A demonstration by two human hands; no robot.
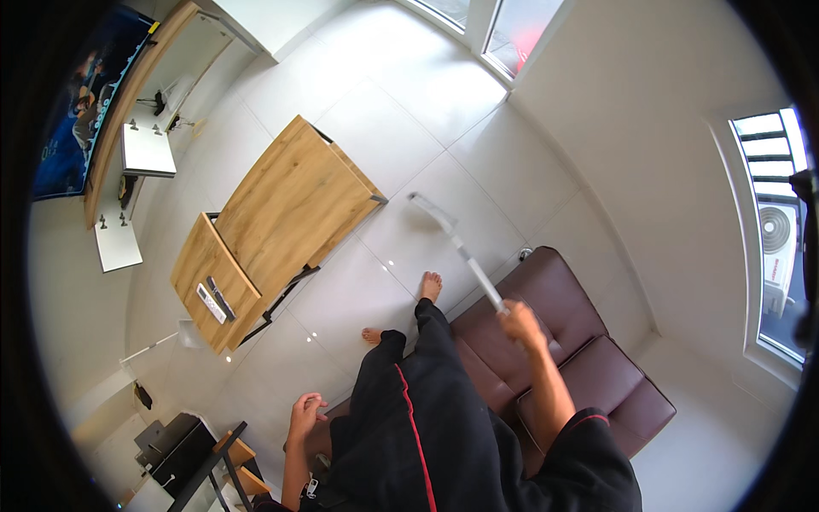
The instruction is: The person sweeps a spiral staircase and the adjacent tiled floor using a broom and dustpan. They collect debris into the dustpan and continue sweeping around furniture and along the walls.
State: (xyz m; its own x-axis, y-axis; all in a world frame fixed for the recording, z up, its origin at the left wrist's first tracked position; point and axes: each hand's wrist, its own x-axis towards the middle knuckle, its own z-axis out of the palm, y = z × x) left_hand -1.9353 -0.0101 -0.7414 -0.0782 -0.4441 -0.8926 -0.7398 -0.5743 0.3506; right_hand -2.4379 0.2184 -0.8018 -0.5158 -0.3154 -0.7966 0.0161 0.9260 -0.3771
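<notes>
My right hand (pixel 523 326) grips the pale handle of a long-handled tool (pixel 480 275), which looks like a squeegee. Its narrow, slightly blurred head (pixel 434 210) points away from me over the tiled floor (pixel 377 134), to the right of a wooden coffee table (pixel 288 205). Whether the head touches the floor I cannot tell. Under my right forearm is a brown leather sofa (pixel 550 301). My left hand (pixel 306 413) hangs at my left side with loosely bent fingers and nothing visible in it.
On the coffee table's lower section lie a white remote control (pixel 210 303) and a dark one (pixel 221 298). A wall unit (pixel 148 150) with lowered flaps and a lit television (pixel 89 102) stand at left. Black equipment (pixel 182 451) is at lower left.
</notes>
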